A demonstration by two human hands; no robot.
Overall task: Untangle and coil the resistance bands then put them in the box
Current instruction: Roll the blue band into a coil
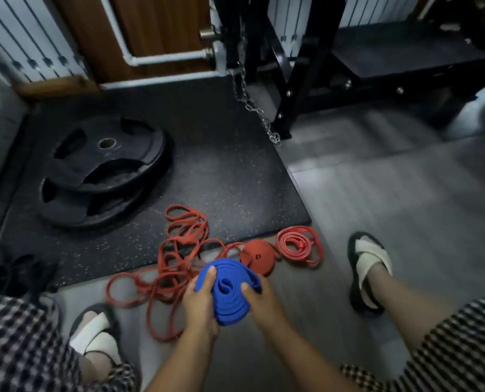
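The left hand [200, 299] and right hand [261, 299] are gripping a wide blue rubber resistance band [230, 290], wound into a loose coil, one on each side, fingers curling round its edges. Just beyond it, thin red rubber bands [176, 267] are lying tangled across the edge of the speckled black floor mat [235, 179].

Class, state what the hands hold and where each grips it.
Both grip the coiled blue band: left hand its left edge, right hand its right edge.

Two hands [200, 304] [264, 302], one blue band [230, 295], two red coils [259, 254] [299, 244], one red tangle [179, 250], two weight plates [108, 154] [74, 206], two sandals [97, 335] [368, 267]
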